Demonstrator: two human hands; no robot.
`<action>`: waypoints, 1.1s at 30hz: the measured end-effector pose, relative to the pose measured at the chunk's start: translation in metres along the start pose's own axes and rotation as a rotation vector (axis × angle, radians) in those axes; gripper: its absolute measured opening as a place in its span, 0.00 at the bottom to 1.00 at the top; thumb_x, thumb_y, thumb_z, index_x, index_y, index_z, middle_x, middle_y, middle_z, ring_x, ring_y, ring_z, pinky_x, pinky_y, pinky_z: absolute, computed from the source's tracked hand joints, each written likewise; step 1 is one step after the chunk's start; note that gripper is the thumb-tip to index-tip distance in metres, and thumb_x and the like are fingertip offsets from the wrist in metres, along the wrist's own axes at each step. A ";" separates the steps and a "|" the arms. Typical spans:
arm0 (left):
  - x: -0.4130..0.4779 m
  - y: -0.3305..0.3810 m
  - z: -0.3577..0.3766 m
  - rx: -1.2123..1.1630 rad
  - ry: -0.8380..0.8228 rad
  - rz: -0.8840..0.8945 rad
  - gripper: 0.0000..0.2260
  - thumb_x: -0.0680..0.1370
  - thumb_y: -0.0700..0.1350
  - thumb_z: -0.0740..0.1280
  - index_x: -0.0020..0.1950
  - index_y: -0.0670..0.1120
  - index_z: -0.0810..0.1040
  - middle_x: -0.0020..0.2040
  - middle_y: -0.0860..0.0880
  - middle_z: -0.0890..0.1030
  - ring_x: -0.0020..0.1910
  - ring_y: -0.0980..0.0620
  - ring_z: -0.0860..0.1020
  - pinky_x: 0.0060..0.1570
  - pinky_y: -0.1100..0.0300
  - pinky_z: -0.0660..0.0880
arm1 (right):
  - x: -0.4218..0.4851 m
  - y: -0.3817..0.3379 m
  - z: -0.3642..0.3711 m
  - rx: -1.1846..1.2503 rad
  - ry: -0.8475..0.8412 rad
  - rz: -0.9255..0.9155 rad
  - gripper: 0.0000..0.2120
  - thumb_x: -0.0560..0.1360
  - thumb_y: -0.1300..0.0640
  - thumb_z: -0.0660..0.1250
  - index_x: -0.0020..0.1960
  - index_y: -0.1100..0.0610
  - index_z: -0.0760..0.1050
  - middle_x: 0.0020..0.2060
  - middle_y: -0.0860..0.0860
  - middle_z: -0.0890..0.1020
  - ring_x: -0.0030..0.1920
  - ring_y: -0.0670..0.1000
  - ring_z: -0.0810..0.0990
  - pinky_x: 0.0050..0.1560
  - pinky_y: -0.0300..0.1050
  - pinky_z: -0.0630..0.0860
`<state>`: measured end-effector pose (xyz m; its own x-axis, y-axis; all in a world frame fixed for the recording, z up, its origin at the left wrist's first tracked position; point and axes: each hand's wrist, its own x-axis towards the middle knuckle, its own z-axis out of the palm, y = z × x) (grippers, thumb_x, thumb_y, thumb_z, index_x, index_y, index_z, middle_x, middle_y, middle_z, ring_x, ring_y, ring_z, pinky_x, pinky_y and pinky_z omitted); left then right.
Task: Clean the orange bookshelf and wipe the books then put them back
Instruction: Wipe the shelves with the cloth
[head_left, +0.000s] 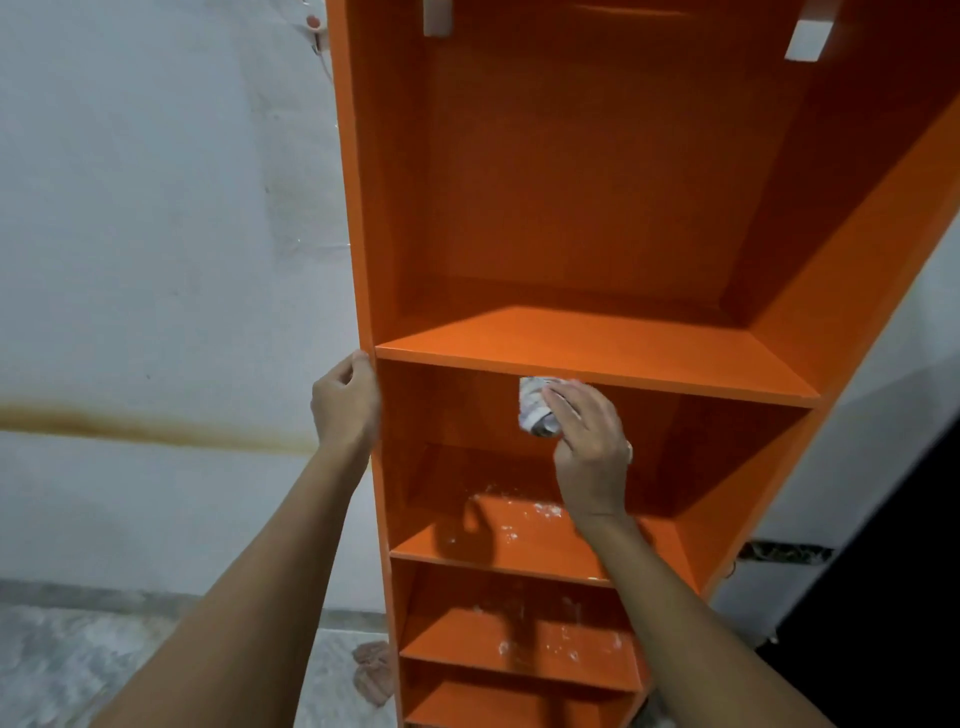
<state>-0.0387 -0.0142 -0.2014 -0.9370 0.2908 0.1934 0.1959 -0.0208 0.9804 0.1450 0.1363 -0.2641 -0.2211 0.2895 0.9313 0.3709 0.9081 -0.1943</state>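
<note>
The tall orange bookshelf (582, 208) fills the middle and right of the head view; no books stand on its shelves. My left hand (345, 402) grips its left side panel at the level of the upper shelf board. My right hand (589, 436) reaches into the compartment below that board, closed on a crumpled white cloth (535, 408) that is pressed towards the back panel. White dust and crumbs lie on the shelf board (519, 535) under my right hand and on the one below it (545, 644).
A stained white wall (156, 260) stands to the left of the shelf. A pinkish rag (371, 670) lies on the marbled floor by the shelf's foot. A dark opening (883, 597) is at the lower right. Two white brackets hang near the shelf's top.
</note>
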 end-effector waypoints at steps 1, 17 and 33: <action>-0.002 -0.005 0.002 -0.002 0.003 -0.019 0.21 0.83 0.54 0.55 0.45 0.43 0.80 0.41 0.42 0.82 0.36 0.50 0.76 0.40 0.56 0.77 | -0.010 0.004 -0.007 0.008 -0.026 0.090 0.25 0.66 0.79 0.61 0.57 0.63 0.81 0.55 0.55 0.82 0.61 0.53 0.75 0.62 0.50 0.75; -0.024 -0.118 0.005 0.272 -0.087 -0.325 0.17 0.82 0.46 0.64 0.70 0.46 0.74 0.65 0.44 0.79 0.61 0.42 0.79 0.58 0.46 0.77 | -0.069 0.052 0.080 0.398 -0.818 1.130 0.07 0.73 0.68 0.62 0.47 0.66 0.79 0.44 0.67 0.82 0.39 0.54 0.77 0.36 0.47 0.69; -0.034 -0.232 0.014 0.567 -0.084 -0.034 0.09 0.81 0.43 0.64 0.56 0.44 0.83 0.48 0.49 0.85 0.43 0.54 0.81 0.38 0.71 0.70 | -0.074 0.098 0.295 0.392 -1.182 0.284 0.21 0.75 0.63 0.63 0.67 0.55 0.76 0.63 0.53 0.80 0.62 0.52 0.78 0.59 0.43 0.75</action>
<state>-0.0485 -0.0054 -0.4361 -0.9239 0.3577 0.1357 0.3120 0.4992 0.8084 -0.0684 0.2929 -0.4424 -0.9175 0.3956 0.0421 0.2914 0.7402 -0.6060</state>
